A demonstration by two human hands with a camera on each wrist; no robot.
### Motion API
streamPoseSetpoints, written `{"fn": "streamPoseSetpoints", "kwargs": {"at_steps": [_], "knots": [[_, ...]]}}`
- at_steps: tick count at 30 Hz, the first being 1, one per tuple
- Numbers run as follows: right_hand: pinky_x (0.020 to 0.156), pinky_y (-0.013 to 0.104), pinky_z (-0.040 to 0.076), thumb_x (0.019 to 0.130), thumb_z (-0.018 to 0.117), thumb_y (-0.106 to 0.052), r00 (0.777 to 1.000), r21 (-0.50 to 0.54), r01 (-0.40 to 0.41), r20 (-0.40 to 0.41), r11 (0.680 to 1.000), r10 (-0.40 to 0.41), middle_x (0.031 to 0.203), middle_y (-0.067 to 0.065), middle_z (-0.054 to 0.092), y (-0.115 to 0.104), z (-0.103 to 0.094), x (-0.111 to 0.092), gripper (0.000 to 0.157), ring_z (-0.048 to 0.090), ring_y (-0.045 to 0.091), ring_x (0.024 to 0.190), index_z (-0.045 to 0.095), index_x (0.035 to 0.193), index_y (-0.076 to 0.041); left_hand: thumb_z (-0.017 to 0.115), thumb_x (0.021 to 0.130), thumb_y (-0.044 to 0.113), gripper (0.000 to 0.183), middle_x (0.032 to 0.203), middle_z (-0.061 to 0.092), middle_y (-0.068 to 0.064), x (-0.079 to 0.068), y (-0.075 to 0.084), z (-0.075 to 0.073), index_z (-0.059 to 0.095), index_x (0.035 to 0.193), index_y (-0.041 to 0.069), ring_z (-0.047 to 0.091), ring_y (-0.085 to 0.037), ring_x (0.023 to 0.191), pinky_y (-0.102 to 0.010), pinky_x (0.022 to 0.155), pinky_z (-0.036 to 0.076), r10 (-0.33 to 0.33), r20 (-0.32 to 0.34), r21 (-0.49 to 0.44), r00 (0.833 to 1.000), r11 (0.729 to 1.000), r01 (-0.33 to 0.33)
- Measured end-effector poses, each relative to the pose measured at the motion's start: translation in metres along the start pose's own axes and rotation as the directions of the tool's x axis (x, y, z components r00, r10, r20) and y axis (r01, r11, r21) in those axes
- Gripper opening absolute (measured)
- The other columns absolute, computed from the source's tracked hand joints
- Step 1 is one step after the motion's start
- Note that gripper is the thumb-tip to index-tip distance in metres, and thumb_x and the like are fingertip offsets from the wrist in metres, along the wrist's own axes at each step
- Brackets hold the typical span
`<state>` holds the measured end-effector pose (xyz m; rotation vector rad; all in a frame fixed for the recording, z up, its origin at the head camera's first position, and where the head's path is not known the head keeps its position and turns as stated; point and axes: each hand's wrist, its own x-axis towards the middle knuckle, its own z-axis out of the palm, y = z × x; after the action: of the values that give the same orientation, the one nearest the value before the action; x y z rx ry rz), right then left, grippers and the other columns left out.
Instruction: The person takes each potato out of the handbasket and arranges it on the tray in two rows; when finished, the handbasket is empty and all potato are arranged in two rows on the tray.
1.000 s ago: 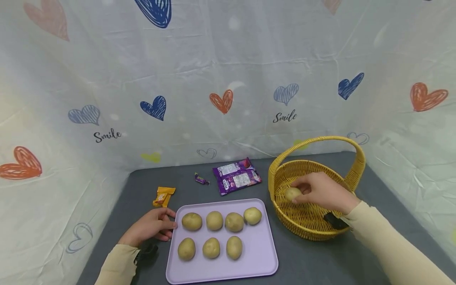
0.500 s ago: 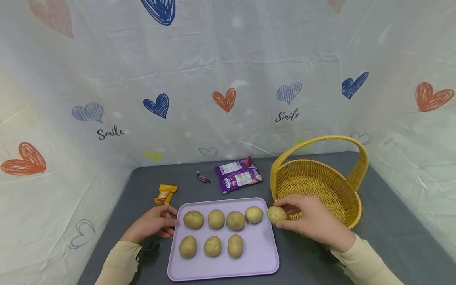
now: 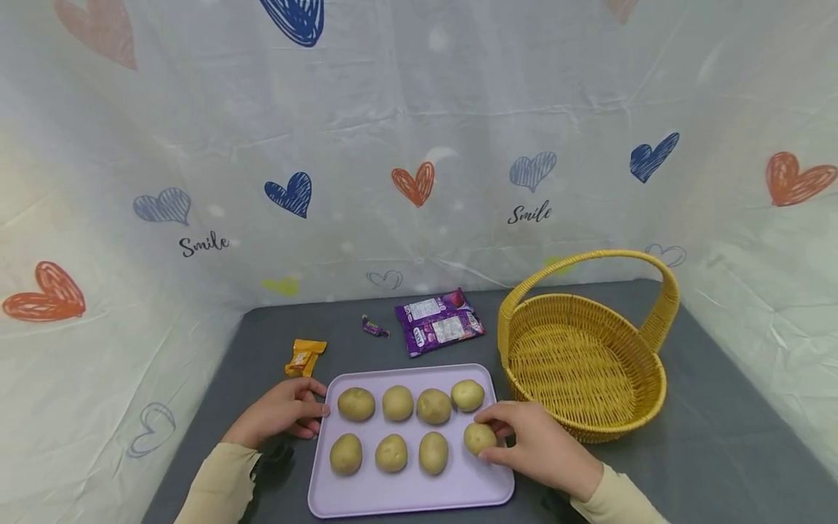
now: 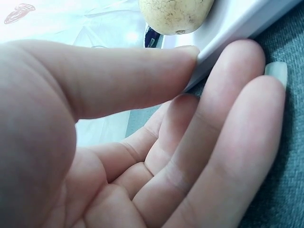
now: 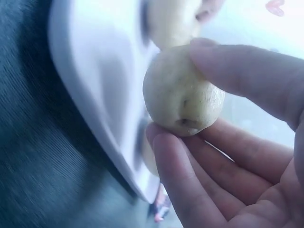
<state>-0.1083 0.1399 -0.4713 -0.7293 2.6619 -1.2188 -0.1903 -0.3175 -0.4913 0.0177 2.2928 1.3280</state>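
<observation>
A small pale potato is pinched between the thumb and fingers of my right hand, over the right side of the lilac tray. The right wrist view shows this potato close up, with the thumb on one side and fingertips on the other. Several other potatoes lie on the tray in two rows, among them a front-row potato left of the held one and a small back-row potato behind it. At the tray's left edge, my left hand touches the rim with loosely bent fingers.
A yellow wicker basket with a tall handle stands right of the tray, with nothing inside. Behind the tray lie a purple candy bag, a small purple-wrapped candy and an orange packet. A printed curtain hangs behind the table.
My right hand has carried the potato out of the basket, leftward and toward me, to the tray's right side. My left hand has stayed at the tray's left edge.
</observation>
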Motion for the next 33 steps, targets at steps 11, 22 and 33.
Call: {"fn": "streamPoseSetpoints", "kwargs": {"at_steps": [11, 22, 33], "knots": [[0.076, 0.024, 0.062, 0.085, 0.094, -0.029, 0.998, 0.021, -0.041, 0.039, 0.999, 0.041, 0.112, -0.001, 0.079, 0.0048, 0.0108, -0.0007, 0.042, 0.071, 0.0, 0.089, 0.079, 0.121, -0.013, 0.08, 0.098, 0.023, 0.053, 0.087, 0.069, -0.01, 0.0008, 0.0024, 0.001, 0.057, 0.137, -0.005, 0.073, -0.018, 0.07, -0.038, 0.068, 0.068, 0.008, 0.004, -0.004, 1.0, 1.0, -0.008], [0.076, 0.025, 0.063, 0.085, 0.094, -0.029, 0.998, 0.011, -0.058, 0.039, 0.998, 0.057, 0.112, 0.001, 0.079, 0.002, 0.009, 0.0007, 0.044, 0.071, 0.001, 0.089, 0.079, 0.122, -0.011, 0.081, 0.097, 0.021, 0.052, 0.087, 0.069, -0.01, -0.0048, 0.0049, 0.0016, 0.057, 0.136, -0.005, 0.073, -0.017, 0.07, -0.037, 0.068, 0.068, 0.008, -0.002, -0.018, 1.0, 1.0, -0.008], [0.078, 0.026, 0.063, 0.086, 0.093, -0.035, 0.997, -0.043, -0.052, 0.05, 0.998, 0.054, 0.114, 0.0, 0.078, -0.0033, 0.0066, 0.0017, 0.052, 0.07, 0.003, 0.092, 0.077, 0.126, -0.006, 0.08, 0.098, 0.022, 0.053, 0.085, 0.069, -0.009, -0.0057, -0.0008, -0.0002, 0.056, 0.136, -0.005, 0.072, -0.017, 0.069, -0.036, 0.067, 0.068, 0.012, -0.02, -0.015, 1.0, 1.0, -0.012]]}}
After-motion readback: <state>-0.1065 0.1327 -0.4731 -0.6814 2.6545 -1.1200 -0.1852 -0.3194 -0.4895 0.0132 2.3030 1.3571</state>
